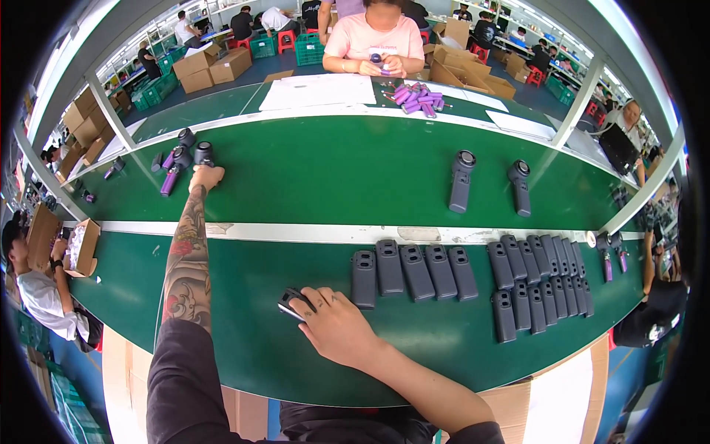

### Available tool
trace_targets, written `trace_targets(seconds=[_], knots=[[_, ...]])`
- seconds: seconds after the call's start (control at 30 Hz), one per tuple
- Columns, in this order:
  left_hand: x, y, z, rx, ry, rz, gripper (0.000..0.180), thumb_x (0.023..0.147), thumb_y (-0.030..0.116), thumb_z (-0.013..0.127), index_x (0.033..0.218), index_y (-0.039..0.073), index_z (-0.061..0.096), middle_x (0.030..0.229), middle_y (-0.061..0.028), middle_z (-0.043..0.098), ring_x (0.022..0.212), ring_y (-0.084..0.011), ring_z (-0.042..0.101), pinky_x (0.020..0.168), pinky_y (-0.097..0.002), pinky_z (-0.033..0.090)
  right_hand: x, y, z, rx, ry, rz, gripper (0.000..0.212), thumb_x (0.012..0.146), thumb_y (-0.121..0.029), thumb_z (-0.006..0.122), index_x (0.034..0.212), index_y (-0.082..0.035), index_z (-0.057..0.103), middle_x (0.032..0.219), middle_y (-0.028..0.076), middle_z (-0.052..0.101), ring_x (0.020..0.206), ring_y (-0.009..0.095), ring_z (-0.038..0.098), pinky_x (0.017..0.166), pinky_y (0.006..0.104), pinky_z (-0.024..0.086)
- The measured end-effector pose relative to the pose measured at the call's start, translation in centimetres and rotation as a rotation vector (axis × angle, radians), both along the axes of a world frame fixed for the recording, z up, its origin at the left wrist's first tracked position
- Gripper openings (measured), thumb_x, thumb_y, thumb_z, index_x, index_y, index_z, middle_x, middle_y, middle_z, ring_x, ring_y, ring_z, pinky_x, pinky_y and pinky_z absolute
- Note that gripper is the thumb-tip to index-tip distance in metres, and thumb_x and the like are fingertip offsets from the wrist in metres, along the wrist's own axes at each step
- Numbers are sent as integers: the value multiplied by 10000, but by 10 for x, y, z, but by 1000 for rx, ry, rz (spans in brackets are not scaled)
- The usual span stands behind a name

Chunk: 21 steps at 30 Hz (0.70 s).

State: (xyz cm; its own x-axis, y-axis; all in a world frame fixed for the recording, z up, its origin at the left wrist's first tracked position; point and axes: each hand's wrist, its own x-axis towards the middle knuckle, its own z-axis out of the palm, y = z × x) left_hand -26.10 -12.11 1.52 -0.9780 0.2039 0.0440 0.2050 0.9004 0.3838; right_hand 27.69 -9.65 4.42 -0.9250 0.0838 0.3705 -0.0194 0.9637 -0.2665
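1. The left hand [206,178] is beyond the white strip [318,233], with its fingers closed around a dark round-headed device [204,153]; the handle of this device is hidden.
2. The right hand [333,322] is on the near green table [281,362], its fingers bent over a dark piece with a pale edge [294,302]; I cannot tell how firmly it grips.
3. Two grey-handled devices [460,185] on the far part, at the right, have both head and grey handle, so I judge them the most complete.
4. Purple-handled devices [170,177], beside the left hand, show no grey cover, so they seem not completed.
5. Five grey housings [388,270] in a row, and a larger housing group [518,285], carry no heads; these appear unused.
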Motion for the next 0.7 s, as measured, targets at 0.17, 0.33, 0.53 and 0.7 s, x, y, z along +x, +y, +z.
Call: trace_targets(seconds=[0.17,0.33,0.53,0.7], knots=[[35,0,22,139,-207,-143,533,722,251,608,1198,22,539,848,-116,680,770,-288,654,731,-339,523,2,2,-1,-97,79,-24,399,877,-131,652,1262,-87,559,1237,127,580,995,288,619,851,347,508],[165,5,42,1149,-826,-492,398,817,115,603,1202,31,554,992,-141,661,813,-229,620,766,-362,531,2,20,27,-338,391,-75,439,837,-49,645,1257,-75,521,1167,140,604,907,299,657,771,363,541],[289,38,59,1489,-1309,-867,334,1050,289,510,1252,25,537,1049,-145,643,791,-201,613,713,-338,540,14,54,31,-1151,444,-266,433,928,-40,589,1353,-56,506,1247,142,609,964,241,647,807,351,528],[373,54,55,1374,-1180,-859,299,1093,283,455,1216,28,553,1085,-124,652,866,-179,656,778,-305,560,16,80,18,-921,530,-354,500,886,-30,616,1369,-78,496,1208,150,633,937,300,666,811,374,542]])
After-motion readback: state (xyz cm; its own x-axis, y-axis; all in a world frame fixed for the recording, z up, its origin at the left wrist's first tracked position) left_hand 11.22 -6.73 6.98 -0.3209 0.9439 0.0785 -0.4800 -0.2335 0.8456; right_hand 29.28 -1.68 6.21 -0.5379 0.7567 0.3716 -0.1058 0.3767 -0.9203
